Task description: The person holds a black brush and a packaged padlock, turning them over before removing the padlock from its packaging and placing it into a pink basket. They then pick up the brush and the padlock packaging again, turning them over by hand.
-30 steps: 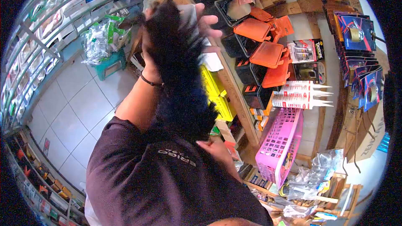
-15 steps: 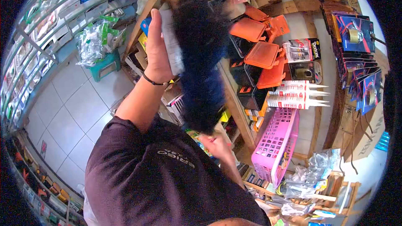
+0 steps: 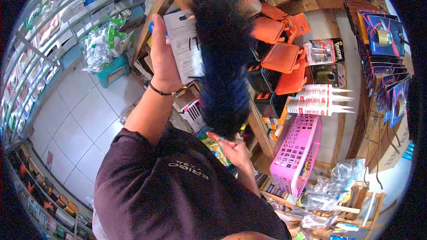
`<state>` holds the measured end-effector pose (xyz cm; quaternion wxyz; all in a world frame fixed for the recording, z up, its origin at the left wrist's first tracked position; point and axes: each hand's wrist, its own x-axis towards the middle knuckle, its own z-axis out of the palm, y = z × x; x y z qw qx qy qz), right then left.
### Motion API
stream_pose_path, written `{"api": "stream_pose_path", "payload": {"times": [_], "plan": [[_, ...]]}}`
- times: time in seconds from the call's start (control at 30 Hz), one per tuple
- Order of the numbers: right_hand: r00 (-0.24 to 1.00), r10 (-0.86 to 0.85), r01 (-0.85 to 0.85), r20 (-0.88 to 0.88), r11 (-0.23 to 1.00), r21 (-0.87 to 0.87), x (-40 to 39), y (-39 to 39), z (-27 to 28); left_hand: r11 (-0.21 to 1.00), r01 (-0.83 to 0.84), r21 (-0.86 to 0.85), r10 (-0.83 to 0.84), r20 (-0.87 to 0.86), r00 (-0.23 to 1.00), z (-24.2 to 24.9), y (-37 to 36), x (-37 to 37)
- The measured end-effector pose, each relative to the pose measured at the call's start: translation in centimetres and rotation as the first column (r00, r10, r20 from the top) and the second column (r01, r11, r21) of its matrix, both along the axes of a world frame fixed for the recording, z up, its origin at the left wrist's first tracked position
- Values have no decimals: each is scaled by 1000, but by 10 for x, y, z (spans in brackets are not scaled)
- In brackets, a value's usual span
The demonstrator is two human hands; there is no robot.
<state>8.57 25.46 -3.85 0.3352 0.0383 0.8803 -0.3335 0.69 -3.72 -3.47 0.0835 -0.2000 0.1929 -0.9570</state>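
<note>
My left hand, with a dark bracelet at the wrist, is raised and holds a white printed package card marked "17". The card has a hang hole at its top; most of my fingers are behind it. My right hand is lower, closed at the bottom end of a fluffy dark blue-black duster. A bit of red-orange shows at its fingers. The duster is blurred and stands between the card and the shelf bins, close to the card's right edge.
Black bins with orange lids, white sealant tubes and a pink basket are on the right. Packaged padlocks hang at far right. On the left, plastic bags lie on a green stool over the tiled floor.
The duster has shifted right, away from the card, so more of the card's printed face and the "17" show. The view has moved slightly.
</note>
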Motion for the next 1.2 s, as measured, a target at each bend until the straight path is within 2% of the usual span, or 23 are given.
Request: {"api": "stream_pose_path", "payload": {"times": [0.17,0.23,0.27,0.3,0.37,0.43,0.5,0.57,0.6,0.63,0.67,0.7,0.73,0.77,0.83,0.87,0.97,1.0,1.03,1.1,1.13,1.17,1.2], "plan": [[967,225,-228,-123,974,-6,11,14,-31,934,-106,-342,61,-139,988,-2,10,-18],[996,8,-28,-89,973,-228,0,14,-26,961,-81,-265,146,235,961,9,14,-5],[996,-85,83,-11,988,-133,-4,19,-24,979,-55,-194,57,4,998,-35,8,-18],[996,-94,92,-7,987,-134,0,16,-21,976,-47,-212,43,-22,999,-39,11,-20],[979,163,-154,-126,985,72,8,6,-9,968,-41,-247,116,300,947,10,20,-8],[968,250,-240,-30,953,185,7,16,-16,948,-72,-311,-7,-246,969,-3,17,-24],[985,147,-143,-90,988,50,7,22,-14,939,-82,-334,-1,-241,971,-6,13,-20],[994,-52,44,-95,996,-80,3,14,-10,859,-114,-499,366,443,818,5,22,-12],[994,40,-39,-98,999,19,6,6,-1,859,-58,-509,308,423,852,4,22,-10],[986,137,-125,-95,985,119,9,-5,10,859,-50,-510,302,424,854,2,24,-11],[986,135,-124,-96,985,118,15,2,-3,892,-83,-443,179,179,967,0,25,-14],[986,102,-102,-131,995,4,21,17,-24,925,-102,-367,72,-95,993,-3,24,-19],[985,69,-87,-159,990,-112,20,16,-29,922,-54,-384,13,-110,994,-2,20,-23],[985,75,-93,-156,989,-112,14,20,-27,921,-59,-385,19,-106,994,0,20,-21],[994,55,-54,-91,998,9,2,24,-15,954,-30,-300,115,269,956,6,26,-14],[994,-47,36,-95,992,-118,4,17,-15,925,32,-379,178,506,844,-5,26,-14],[981,95,-87,-168,995,57,23,11,-19,947,-7,-320,96,265,960,4,31,-16],[959,221,-211,-175,975,71,23,12,-23,928,-26,-373,6,-54,999,-1,29,-20],[958,226,-216,-176,974,71,18,14,-22,936,-10,-351,-26,-100,995,-3,27,-25],[1000,-2,3,28,1000,-23,10,19,-14,945,-34,-326,35,-4,999,2,28,-10],[992,-88,94,89,993,-66,6,29,-25,957,13,-289,107,395,912,3,25,-9],[992,-93,99,87,993,-68,11,30,-28,974,32,-226,-14,80,997,-17,21,-10],[1000,7,-7,1,999,-50,17,19,-24,960,-6,-281,74,233,970,-6,24,-10]]}}
